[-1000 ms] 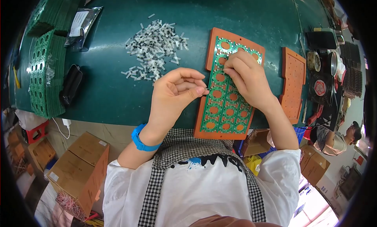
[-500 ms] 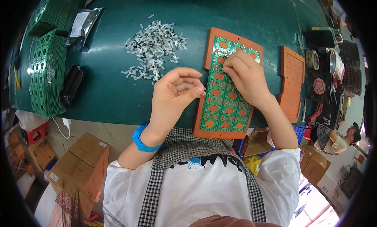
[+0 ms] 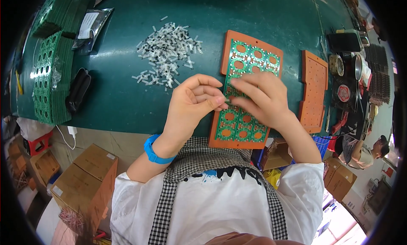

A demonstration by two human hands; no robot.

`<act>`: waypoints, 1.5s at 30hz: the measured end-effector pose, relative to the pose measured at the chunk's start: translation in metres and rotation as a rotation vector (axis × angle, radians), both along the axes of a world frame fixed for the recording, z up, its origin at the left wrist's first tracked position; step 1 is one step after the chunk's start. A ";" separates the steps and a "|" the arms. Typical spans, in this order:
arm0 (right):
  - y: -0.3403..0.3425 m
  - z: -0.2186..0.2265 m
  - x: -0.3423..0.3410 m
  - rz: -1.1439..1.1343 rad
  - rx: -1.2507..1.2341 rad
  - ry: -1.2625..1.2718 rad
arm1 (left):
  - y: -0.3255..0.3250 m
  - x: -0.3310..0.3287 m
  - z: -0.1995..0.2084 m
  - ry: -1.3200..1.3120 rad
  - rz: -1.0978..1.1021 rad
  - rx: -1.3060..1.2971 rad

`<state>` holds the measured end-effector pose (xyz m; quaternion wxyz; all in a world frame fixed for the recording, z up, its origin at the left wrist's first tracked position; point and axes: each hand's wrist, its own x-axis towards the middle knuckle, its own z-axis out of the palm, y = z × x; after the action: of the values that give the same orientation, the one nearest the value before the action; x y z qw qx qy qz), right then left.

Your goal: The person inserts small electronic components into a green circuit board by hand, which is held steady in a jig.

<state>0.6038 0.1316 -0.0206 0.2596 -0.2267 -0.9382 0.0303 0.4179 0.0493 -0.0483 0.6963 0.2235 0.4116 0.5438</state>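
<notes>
A green circuit board panel with rows of round cut-outs lies in an orange-brown fixture tray in front of me. My left hand is at the board's left edge, its thumb and forefinger pinched on a small pale strip that the fingertips mostly hide. Over the middle of the board, my right hand has its thumb and forefinger apart, close to the left fingertips. Nothing shows between its fingers. Beyond my left hand lies a loose pile of small clear-and-dark strips.
Stacks of green circuit panels stand at the left, beside a black case and a silver bag. A second orange-brown tray lies at the right. Past it are a black bin and a tape roll.
My right hand has come back from the upper part of the board toward my left fingertips, and its fingers have spread. My left hand has shifted slightly right.
</notes>
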 end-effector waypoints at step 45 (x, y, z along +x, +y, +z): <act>-0.027 0.002 -0.007 0.145 -0.013 0.139 | -0.011 0.003 0.012 -0.059 -0.056 0.153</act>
<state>0.5967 0.1044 -0.0188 0.3196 -0.1573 -0.9317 0.0707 0.4213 0.0381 -0.0358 0.7040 0.2716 0.3417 0.5602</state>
